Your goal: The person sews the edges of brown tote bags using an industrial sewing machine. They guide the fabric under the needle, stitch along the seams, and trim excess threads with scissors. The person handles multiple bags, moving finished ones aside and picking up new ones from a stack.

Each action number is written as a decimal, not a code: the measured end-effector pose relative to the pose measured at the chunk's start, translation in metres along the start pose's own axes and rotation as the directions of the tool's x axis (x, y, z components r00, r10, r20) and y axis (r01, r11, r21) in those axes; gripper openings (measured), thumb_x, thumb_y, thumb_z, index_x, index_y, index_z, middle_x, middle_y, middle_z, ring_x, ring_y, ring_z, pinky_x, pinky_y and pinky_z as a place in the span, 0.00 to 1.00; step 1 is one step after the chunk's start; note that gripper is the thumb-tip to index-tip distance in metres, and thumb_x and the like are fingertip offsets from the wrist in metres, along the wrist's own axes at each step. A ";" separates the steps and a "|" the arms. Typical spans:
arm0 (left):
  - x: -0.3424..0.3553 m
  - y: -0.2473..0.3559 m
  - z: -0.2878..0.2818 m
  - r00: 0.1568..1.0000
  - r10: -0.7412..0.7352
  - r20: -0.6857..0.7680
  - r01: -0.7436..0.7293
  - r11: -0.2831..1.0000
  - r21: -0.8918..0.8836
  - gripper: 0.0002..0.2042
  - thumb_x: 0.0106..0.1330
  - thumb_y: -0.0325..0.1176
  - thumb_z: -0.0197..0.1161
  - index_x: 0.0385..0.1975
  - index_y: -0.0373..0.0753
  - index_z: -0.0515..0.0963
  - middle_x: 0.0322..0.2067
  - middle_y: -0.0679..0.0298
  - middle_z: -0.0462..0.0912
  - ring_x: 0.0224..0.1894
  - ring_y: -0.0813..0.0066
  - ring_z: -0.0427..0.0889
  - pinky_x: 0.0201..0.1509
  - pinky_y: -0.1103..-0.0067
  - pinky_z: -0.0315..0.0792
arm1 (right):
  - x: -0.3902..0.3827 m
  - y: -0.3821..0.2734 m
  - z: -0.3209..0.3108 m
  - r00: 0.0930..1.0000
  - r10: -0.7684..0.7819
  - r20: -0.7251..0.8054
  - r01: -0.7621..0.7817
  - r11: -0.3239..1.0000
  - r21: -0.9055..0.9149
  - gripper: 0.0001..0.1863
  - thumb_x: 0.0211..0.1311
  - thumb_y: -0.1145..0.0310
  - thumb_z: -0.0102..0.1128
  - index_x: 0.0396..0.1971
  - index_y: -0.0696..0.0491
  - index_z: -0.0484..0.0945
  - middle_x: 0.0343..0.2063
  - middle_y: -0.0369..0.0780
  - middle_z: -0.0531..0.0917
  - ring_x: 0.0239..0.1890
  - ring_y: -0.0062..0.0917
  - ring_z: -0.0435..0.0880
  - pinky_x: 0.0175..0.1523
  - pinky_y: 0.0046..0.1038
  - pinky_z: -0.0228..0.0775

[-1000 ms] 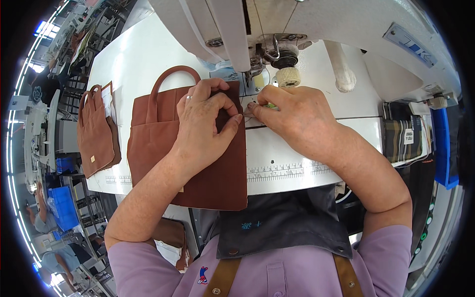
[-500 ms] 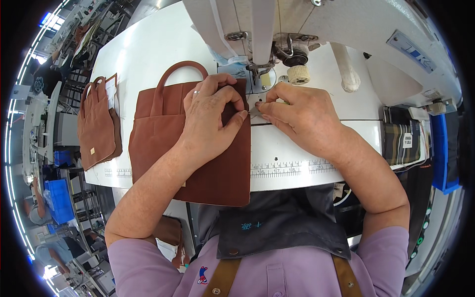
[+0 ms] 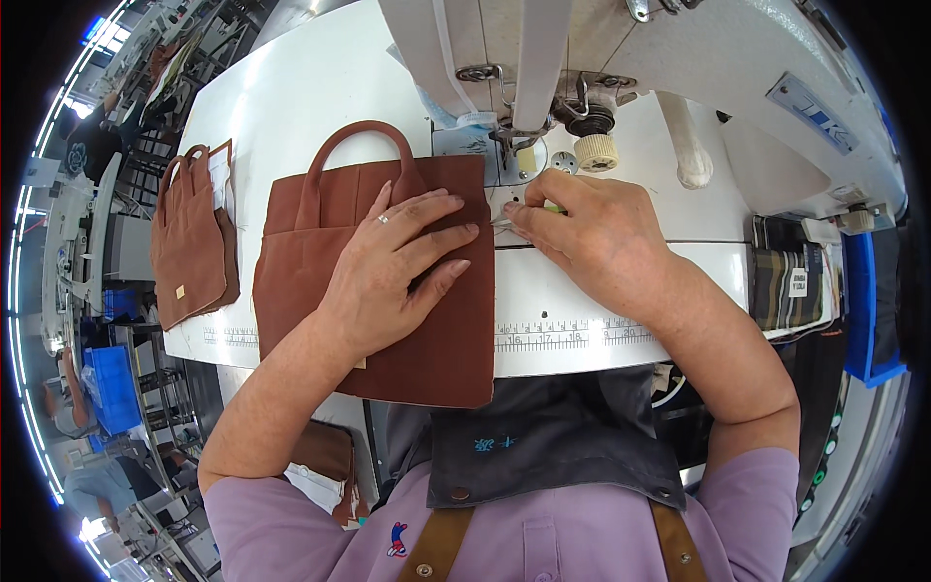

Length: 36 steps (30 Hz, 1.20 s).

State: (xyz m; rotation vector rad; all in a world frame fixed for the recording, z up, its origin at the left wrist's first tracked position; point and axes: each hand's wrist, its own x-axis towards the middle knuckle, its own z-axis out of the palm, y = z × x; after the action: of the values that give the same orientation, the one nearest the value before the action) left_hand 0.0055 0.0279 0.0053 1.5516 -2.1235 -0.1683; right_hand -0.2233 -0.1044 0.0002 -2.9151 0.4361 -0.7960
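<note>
A brown bag panel (image 3: 427, 364) with a looped handle and a sewn seam across its upper part lies flat on the white table, left of the sewing machine needle. My left hand (image 3: 393, 262) rests palm down on it, fingers spread toward its right edge. Just beyond that edge, my right hand (image 3: 596, 233) is closed in a pinch round small thread snips (image 3: 501, 222). Their metal tip points at the edge of the panel, and a bit of green shows between my fingers. Most of the snips is hidden in the hand.
The sewing machine (image 3: 679, 48) overhangs the far side, its presser foot (image 3: 509, 145) just beyond my hands. More brown bag pieces (image 3: 189, 247) lie at the left. A ruler strip (image 3: 572, 335) runs along the near edge. Folded striped cloth (image 3: 781, 272) and a blue bin (image 3: 873, 310) are at right.
My left hand has opened from a curled pinch near the panel's right edge and now lies flatter, slightly lower and to the left. My right hand stays nearly in place with the thread snips.
</note>
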 end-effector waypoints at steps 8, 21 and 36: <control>0.007 0.004 0.009 0.999 -0.050 -0.014 0.051 0.999 0.021 0.16 0.66 0.30 0.67 0.53 0.39 0.83 0.62 0.57 0.79 0.66 0.54 0.76 0.76 0.49 0.61 | 0.001 0.003 0.002 0.998 0.021 -0.054 -0.020 1.000 0.013 0.08 0.57 0.70 0.73 0.37 0.50 0.87 0.33 0.33 0.83 0.28 0.27 0.85 0.30 0.30 0.77; 0.046 -0.010 0.018 0.997 -0.023 -0.080 0.026 0.999 0.032 0.14 0.67 0.31 0.66 0.52 0.38 0.83 0.60 0.53 0.80 0.64 0.49 0.77 0.75 0.54 0.63 | 0.008 0.024 0.008 0.981 0.186 -0.057 -0.185 0.982 0.028 0.07 0.62 0.67 0.69 0.38 0.53 0.84 0.35 0.41 0.81 0.35 0.39 0.86 0.38 0.39 0.82; 0.060 -0.026 0.014 0.997 0.003 -0.076 -0.006 0.999 -0.040 0.14 0.67 0.31 0.67 0.52 0.37 0.84 0.54 0.50 0.84 0.59 0.50 0.81 0.64 0.64 0.74 | 0.015 0.029 0.014 0.960 0.256 -0.110 -0.260 0.965 -0.025 0.08 0.63 0.63 0.71 0.39 0.48 0.87 0.34 0.39 0.89 0.32 0.37 0.88 0.39 0.36 0.81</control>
State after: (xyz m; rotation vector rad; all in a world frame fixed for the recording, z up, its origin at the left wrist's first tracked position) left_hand 0.0075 -0.0384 0.0022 1.5061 -2.0522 -0.1466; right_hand -0.2109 -0.1369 -0.0089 -2.7766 0.8307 -0.9119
